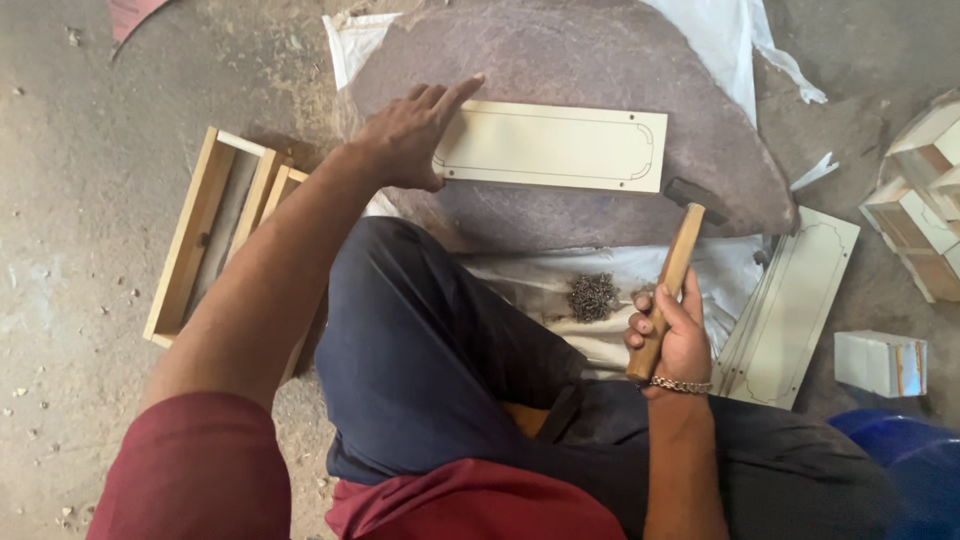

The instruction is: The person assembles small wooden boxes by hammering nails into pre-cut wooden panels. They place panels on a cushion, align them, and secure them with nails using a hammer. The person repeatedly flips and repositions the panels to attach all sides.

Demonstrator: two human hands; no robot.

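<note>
The right hand point(672, 335) has its fingers wrapped round a hammer point(668, 288), beside a pile of what look like nails point(594, 296). Farther out, the left hand point(408, 135), fingers spread flat, pins the pale panel point(555, 146) on the stone slab point(560, 60); pressing firmly should stop it sliding.

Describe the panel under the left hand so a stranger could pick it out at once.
Start at the big round brown stone slab on the floor in front of the seated person. On it lies a long pale rectangular panel with a thin outline traced inside its edge, its near-left end under the left hand. The similar panels lie off the slab, beside the right hand holding the hammer.
</note>
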